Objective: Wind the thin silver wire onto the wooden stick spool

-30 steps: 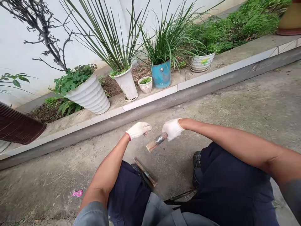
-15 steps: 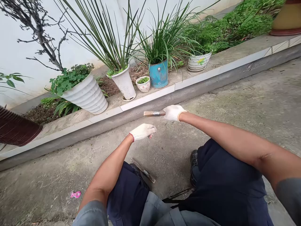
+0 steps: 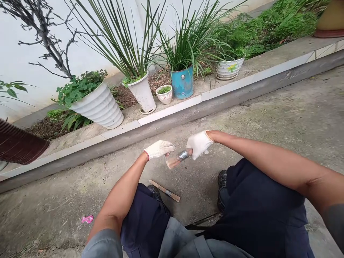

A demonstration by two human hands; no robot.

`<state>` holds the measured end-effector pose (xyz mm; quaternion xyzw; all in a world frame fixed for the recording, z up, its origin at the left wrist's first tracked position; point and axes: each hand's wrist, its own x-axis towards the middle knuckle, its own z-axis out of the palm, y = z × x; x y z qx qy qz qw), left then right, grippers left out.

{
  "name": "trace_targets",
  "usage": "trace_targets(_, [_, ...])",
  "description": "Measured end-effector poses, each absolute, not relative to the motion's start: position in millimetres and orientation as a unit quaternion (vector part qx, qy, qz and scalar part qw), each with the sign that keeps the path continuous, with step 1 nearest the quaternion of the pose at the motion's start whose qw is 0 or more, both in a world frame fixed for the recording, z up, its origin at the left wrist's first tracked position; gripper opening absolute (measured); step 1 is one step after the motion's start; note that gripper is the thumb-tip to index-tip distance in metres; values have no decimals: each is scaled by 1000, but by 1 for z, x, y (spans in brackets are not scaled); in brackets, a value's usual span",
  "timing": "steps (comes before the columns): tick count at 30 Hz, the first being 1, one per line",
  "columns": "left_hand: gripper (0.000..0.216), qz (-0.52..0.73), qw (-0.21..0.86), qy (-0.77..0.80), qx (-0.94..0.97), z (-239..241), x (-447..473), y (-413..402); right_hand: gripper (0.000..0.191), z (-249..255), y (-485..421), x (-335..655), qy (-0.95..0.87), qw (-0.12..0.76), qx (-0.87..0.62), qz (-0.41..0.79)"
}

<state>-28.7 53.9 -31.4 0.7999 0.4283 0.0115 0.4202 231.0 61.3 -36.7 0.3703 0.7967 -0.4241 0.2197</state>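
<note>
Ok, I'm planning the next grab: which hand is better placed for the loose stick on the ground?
Probably the left hand: it looks nearer the loose stick, while the right hand grips the other stick. The left hand may be pinching something thin, though.

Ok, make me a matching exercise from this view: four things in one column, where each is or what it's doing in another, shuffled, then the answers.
Things:
1. Right hand
2. Loose stick
3. Blue pot
4. Pink object

Places or states:
A. On the ledge, with a long-leaved plant in it
B. On the ground, out past the left arm
C. Closed around the held stick
D. On the ground by the left shoe

Pairs: 1-C, 2-D, 3-A, 4-B
</note>
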Motion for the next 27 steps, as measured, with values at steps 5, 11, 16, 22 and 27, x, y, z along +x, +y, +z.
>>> trace_targets(5, [38, 33, 461, 404, 789, -26, -20, 43, 37, -27, 69, 241, 780, 12, 439, -445])
trace_targets(11, [44, 9, 426, 399, 812, -24, -11, 34, 39, -35, 83, 238, 783, 25, 559, -270])
trace_targets(16, [40, -34, 424, 400, 812, -31, -13, 30, 34, -44, 88, 232, 788, 102, 596, -117])
trace_targets(22, [35, -22, 373, 435, 819, -30, -21, 37, 34, -56, 70, 220, 838, 229, 487, -92])
trace_targets(27, [41, -23, 366, 420, 830, -31, -25, 41, 23, -51, 51, 220, 874, 240, 363, -218])
